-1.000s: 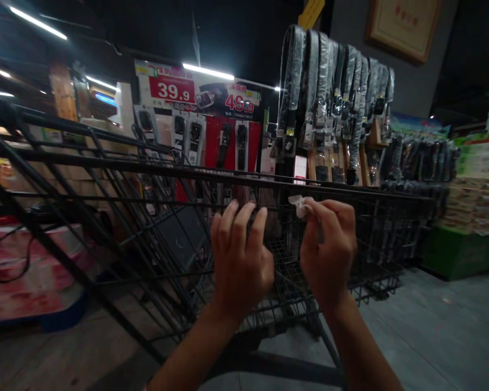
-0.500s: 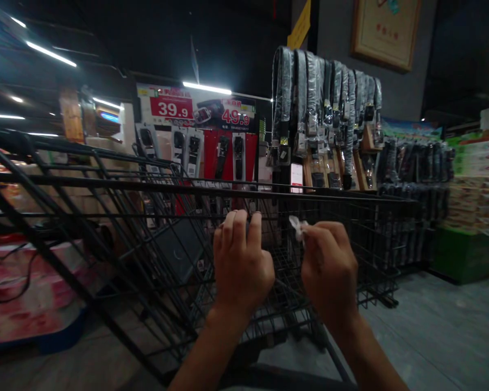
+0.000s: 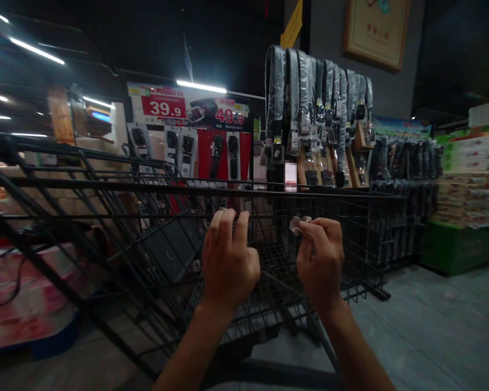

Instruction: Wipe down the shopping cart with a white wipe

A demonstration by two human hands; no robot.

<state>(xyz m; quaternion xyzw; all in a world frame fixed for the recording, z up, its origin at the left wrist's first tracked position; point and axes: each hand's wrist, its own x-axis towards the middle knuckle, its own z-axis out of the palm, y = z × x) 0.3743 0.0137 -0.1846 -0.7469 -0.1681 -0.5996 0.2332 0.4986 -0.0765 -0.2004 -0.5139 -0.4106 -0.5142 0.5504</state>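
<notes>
Left hand [image 3: 229,260]: lower centre of the frame, fingers curled over a wire of the cart [image 3: 106,217], gripping it.
Right hand [image 3: 320,258]: just right of the left hand, clenched, pinching a small white scrap [image 3: 296,225] at its fingertips.
White scrap: centre of the frame, held just below the cart's top rail.
Cart: black wire basket filling the left and middle.
Belts [image 3: 313,108]: hanging on a rack, upper centre, behind the cart.
Price signs [image 3: 187,106]: red, upper left of centre.

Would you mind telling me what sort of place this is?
Most likely a supermarket or shop: a black wire shopping cart, red price signs reading 39.9 and 49.9, and packaged belts hanging on a rack.
</notes>
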